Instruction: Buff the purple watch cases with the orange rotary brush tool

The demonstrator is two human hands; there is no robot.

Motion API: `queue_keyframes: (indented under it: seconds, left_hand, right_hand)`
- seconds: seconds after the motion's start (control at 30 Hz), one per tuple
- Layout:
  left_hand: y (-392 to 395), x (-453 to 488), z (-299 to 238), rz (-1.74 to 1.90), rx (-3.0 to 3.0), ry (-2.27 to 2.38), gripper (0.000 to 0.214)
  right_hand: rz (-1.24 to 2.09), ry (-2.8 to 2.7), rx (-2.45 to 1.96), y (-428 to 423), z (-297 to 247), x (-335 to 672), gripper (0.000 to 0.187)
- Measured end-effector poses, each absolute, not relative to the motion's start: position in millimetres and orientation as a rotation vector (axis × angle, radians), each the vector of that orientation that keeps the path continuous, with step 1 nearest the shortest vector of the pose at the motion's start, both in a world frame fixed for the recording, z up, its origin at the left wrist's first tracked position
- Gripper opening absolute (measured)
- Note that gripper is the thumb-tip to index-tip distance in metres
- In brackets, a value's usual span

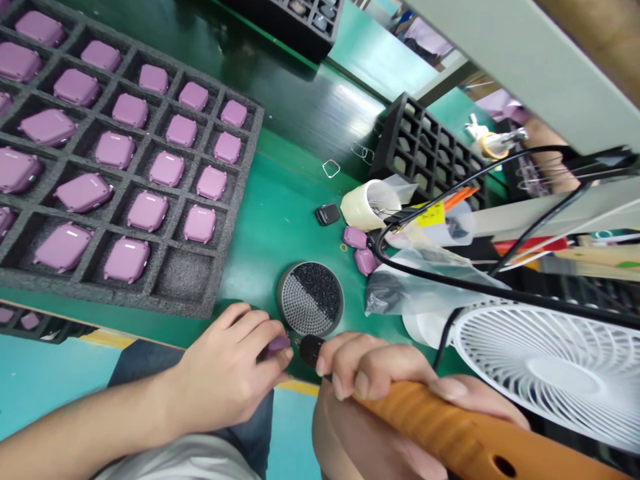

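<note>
My left hand [235, 363] is closed around a small purple watch case [279, 343], mostly hidden by the fingers, at the bench's front edge. In my right hand [385, 370] lies an orange electric screwdriver [430, 420], its black nose and thin bit pointing left at the case. Whether the bit touches the case I cannot make out. Just beyond both hands sits a round dish [296, 308] with a dimpled plate, partly covered by tiny black screws [321, 285]. Left of it, a grey foam tray [239, 183] holds many purple cases [200, 223] in its compartments.
A black cable [450, 283] arcs over the right side, above a plastic bag [415, 287]. A white fan [555, 373] stands at right. Beyond the dish are a cream cup [361, 205], a black watch case [327, 213], two purple cases [355, 237] and a black compartment tray [425, 143].
</note>
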State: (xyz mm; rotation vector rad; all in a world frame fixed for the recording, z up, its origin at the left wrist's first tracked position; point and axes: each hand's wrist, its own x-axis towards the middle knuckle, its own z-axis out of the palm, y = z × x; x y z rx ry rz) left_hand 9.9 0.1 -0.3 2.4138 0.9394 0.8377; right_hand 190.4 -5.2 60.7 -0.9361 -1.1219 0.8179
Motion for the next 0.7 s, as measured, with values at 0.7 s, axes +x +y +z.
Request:
queue_keyframes:
  seconds: [0.7]
  left_hand:
    - [2.7,7.5,0.2,0.792,2.428,0.913,0.020]
  right_hand:
    - [0.844,-1.082,-0.981,0.2,63.8,178.8,0.045]
